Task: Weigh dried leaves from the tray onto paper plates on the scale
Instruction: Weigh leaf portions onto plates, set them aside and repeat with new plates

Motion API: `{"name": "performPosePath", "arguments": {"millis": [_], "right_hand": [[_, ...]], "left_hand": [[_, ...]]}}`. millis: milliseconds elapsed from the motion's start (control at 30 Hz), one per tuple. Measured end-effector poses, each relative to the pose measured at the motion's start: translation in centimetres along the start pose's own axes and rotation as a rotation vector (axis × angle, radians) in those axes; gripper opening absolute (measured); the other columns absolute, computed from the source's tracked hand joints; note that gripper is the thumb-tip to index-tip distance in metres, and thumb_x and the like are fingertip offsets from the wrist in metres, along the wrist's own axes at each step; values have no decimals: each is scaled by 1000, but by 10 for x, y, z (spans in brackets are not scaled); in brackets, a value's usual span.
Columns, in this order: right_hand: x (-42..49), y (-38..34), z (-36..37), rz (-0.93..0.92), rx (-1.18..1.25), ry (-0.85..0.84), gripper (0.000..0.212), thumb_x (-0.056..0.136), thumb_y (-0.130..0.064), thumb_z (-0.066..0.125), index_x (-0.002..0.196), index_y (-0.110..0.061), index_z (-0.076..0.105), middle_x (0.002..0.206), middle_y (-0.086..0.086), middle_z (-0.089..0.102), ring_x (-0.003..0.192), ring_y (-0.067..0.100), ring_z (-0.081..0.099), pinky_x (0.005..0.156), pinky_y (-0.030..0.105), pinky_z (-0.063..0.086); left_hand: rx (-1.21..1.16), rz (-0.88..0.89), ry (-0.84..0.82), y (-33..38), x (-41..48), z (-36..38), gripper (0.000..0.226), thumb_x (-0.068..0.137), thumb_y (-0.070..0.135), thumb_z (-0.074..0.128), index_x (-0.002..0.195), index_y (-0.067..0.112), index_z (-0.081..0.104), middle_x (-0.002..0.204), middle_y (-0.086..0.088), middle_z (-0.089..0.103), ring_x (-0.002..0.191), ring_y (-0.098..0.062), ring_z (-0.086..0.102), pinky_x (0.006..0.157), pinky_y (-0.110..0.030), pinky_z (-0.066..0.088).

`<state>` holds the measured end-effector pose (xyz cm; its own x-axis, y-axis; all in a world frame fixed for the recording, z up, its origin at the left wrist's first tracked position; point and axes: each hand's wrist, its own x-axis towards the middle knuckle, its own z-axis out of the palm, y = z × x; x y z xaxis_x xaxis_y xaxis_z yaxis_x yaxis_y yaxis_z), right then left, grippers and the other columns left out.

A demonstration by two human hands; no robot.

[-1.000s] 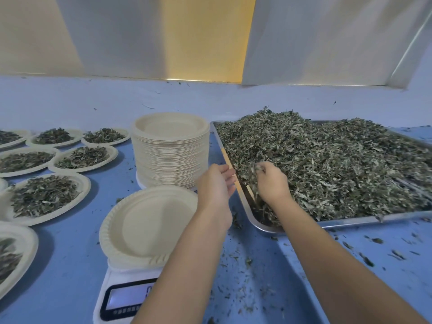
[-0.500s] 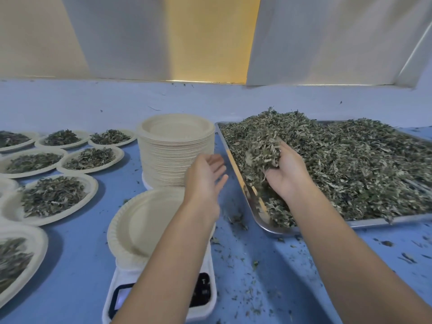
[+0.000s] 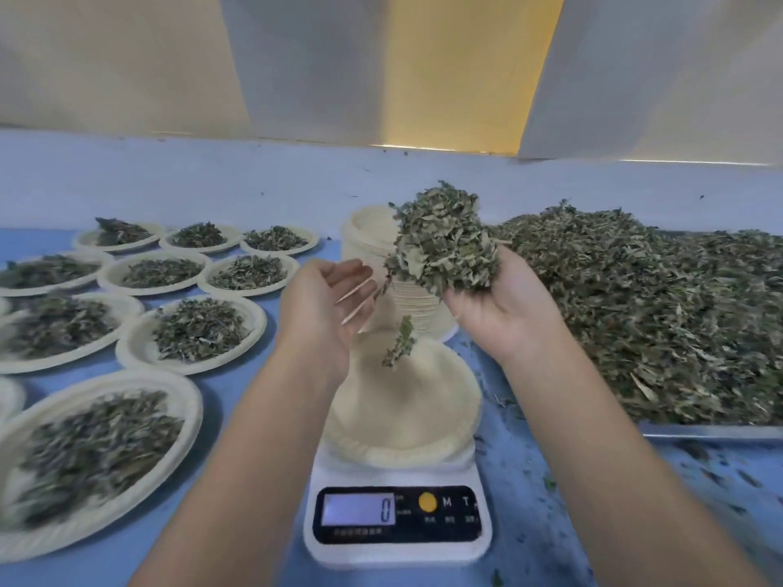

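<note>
Leaves [image 3: 445, 243] in my cupped right hand [image 3: 504, 307] hide its fingers and part of the stack [image 3: 368, 239]. Left hand [image 3: 326, 307] spread, empty. Tray [image 3: 712, 432] cut off right. Plate [image 3: 406, 408] faces up on scale [image 3: 398, 516].

The blue bench [image 3: 525, 493] where I work runs back to a pale wall strip [image 3: 169, 180] — above it, two broad white panels [image 3: 309, 65] flank a yellow one [image 3: 457, 65], light glinting along their lower edges.
</note>
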<state>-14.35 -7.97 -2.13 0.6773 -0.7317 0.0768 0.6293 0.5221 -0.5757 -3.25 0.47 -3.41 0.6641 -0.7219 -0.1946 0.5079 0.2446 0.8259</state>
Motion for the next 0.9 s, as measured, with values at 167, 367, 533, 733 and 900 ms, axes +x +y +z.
{"name": "performPosePath", "arguments": {"millis": [167,367,533,733,900], "right_hand": [[2,25,-13,78,-196,-49,33,101,-10,39,95,-6,71,97,15,71,81,22,71,75,35,58],[4,27,-28,42,-708,-118,22,97,-10,48,107,-18,67,105,6,72,95,18,69,83,35,57],[-6,24,-20,-85,-1397,-253,22,95,-12,53,100,-29,65,92,-20,66,84,-10,60,78,8,44],[-9,33,-16,-30,-1795,-341,28,97,-19,53,122,-27,62,122,-11,61,113,4,53,93,16,38],[-13,29,-15,86,-1861,-384,32,98,-27,50,129,-28,58,124,-7,62,115,9,55,98,24,41]], "left_hand": [[38,61,91,3,4,-12,30,96,18,36,90,9,64,104,-5,69,97,-17,65,86,-29,51],[97,143,144,4,1,-8,26,95,14,37,94,10,63,109,-3,66,100,-14,63,90,-28,49],[109,164,173,4,1,-7,25,95,14,38,98,9,62,110,-3,66,100,-12,63,91,-29,49],[97,174,184,5,5,-10,27,94,11,41,106,7,64,110,-2,67,100,-12,64,84,-24,51],[85,172,178,5,8,-12,25,93,10,42,105,7,64,111,-2,67,100,-12,64,77,-20,50]]}}
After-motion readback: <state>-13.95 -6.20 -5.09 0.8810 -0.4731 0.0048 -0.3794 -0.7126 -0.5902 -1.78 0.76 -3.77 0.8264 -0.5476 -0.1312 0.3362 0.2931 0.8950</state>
